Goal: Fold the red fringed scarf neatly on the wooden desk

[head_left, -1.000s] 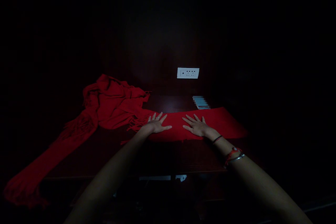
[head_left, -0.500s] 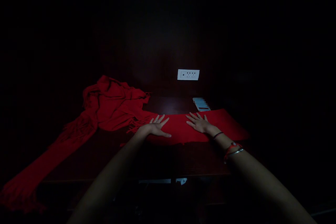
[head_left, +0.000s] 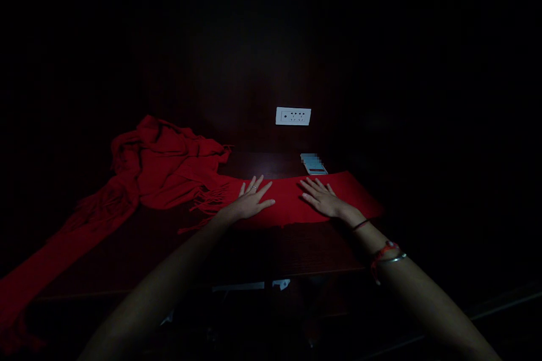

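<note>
A red fringed scarf [head_left: 288, 203] lies flat in a folded strip across a dark table. My left hand [head_left: 253, 201] rests on its left part with fingers spread, a ring on one finger. On the middle of the strip lies my right hand [head_left: 322, 197], palm down and fingers apart. Neither hand grips the cloth. To the left, a crumpled heap of red fringed cloth [head_left: 169, 163] trails over the table's front edge; whether it joins the flat strip I cannot tell.
A pale blue booklet or box [head_left: 314, 163], partly pixelated, lies just behind the strip. A white socket panel [head_left: 293, 116] is on the dark wall. Below the table's front edge [head_left: 313, 274] a white object [head_left: 281, 284] shows. The surroundings are very dark.
The whole view has shifted, so the table, socket and red cloth sit farther left. My right hand has slid a little rightward along the strip; both hands stay flat and spread.
</note>
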Demonstrator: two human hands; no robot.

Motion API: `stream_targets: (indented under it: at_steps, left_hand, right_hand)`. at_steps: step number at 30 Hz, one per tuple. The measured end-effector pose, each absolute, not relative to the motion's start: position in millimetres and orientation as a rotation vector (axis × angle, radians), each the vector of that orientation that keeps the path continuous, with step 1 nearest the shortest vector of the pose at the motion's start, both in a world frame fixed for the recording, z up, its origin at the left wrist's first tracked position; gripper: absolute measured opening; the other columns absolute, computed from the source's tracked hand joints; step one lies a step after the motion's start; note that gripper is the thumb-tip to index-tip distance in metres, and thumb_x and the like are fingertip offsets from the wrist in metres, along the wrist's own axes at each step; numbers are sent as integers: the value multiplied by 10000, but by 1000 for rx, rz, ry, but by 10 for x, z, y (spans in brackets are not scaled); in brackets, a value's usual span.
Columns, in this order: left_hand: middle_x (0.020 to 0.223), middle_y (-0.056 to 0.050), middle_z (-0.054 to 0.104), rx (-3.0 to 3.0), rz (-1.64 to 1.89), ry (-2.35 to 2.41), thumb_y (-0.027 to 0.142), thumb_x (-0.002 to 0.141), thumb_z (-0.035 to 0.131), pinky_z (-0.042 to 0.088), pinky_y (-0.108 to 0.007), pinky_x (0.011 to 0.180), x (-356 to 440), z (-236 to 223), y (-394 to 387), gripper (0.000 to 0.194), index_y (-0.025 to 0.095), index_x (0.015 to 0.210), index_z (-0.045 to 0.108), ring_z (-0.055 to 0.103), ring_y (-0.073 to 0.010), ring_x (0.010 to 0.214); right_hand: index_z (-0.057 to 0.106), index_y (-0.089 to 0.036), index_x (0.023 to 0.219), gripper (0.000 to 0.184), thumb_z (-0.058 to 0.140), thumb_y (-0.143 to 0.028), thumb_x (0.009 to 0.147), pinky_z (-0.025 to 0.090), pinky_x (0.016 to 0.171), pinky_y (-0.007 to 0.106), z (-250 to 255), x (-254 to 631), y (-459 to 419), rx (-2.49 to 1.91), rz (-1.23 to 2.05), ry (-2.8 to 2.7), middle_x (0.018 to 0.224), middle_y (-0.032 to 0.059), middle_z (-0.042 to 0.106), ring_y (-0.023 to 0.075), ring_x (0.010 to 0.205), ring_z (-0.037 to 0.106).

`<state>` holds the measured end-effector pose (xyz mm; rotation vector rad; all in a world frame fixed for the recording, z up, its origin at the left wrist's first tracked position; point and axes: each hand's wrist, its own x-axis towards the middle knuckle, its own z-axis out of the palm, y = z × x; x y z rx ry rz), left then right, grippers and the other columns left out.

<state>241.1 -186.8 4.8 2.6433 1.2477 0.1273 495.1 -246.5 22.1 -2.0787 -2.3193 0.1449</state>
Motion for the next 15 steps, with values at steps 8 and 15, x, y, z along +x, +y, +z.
stream_targets:
  at_steps: [8,15]
  left_hand:
    - [1417,-68,38,2827,40,1083,713,699,280,94,-453,1011,2394,-71,-1931,809,257,1348,122,-2,-287,1280]
    - [1397,-43,196,2770,337,1339,529,843,203,151,-436,1013,2075,13,-1675,565,239,1328,216,133,-223,1278]
  right_hand:
    - [89,-267,1358,564,110,-500,845,84,1009,485,87,5567,-2583,-2514,135,-2045,1424,15,42,253,1282,44]
    - [190,-203,1350,666,113,-586,811,114,1008,467,255,5319,-2555,-2383,28,-2030,1414,82,134,272,1279,76]
